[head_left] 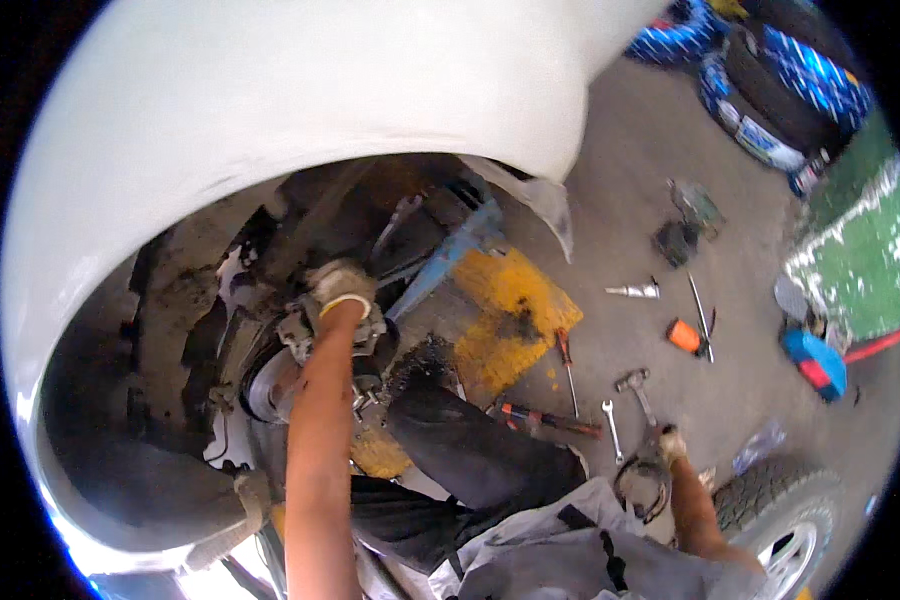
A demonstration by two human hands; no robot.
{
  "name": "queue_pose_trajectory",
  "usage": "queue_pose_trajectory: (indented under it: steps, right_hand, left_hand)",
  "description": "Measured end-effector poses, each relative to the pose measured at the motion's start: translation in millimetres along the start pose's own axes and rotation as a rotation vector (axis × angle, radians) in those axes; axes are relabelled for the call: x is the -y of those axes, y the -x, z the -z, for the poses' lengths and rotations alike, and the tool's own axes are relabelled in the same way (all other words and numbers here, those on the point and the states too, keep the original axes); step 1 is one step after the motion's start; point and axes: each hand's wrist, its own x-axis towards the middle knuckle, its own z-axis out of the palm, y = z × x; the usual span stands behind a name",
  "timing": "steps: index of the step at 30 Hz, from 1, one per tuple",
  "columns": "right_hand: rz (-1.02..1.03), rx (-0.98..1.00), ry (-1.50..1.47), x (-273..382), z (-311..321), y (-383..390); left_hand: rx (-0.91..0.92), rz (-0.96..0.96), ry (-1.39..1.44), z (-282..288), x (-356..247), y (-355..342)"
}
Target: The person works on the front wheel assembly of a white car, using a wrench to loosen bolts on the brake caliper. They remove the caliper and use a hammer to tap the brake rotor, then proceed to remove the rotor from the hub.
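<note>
My left hand (pixel 340 285), in a dirty work glove, is closed on top of a greasy brake caliper (pixel 297 335) inside the wheel arch. Its fingertips are partly hidden. Just below is the worn face of a brake disc (pixel 266 388). Off to the right, low over the floor, my gloved right hand (pixel 674 444) is closed at the handle end of a hammer (pixel 633 382). A dark, rounded metal part (pixel 642 486) lies close beside that hand, its kind unclear. Left of the hammer lies a wrench (pixel 612 430).
The white fender (pixel 310 80) arches over my left arm. Around a yellow, oil-stained plate (pixel 500 315) lie a screwdriver (pixel 568 370), an orange-and-black tool (pixel 550 420) and a tube (pixel 635 291). A wheel (pixel 785 520) is at lower right; wrapped tires (pixel 785 95) stand at upper right.
</note>
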Motion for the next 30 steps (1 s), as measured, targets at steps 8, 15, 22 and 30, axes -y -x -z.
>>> queue_pose_trajectory:
  steps: [8, 15, 22, 30]
  right_hand:
    - [0.049, 0.855, -1.311, 27.1, 30.1, 48.2]
    - [0.058, 0.671, -1.706, 268.0, -8.1, 97.0]
    - [0.66, 0.947, -1.213, 453.4, 47.8, 280.7]
    - [0.316, 0.672, -1.214, 291.9, 23.7, 161.5]
  left_hand:
    - [0.115, -0.361, -0.543, 52.6, -41.4, 44.0]
    - [-0.034, -0.229, -0.25, 9.6, -29.3, -0.2]
    - [0.03, -0.362, -0.566, 38.3, -27.3, 29.7]
    - [0.19, -0.308, -0.282, 15.3, -24.8, -22.2]
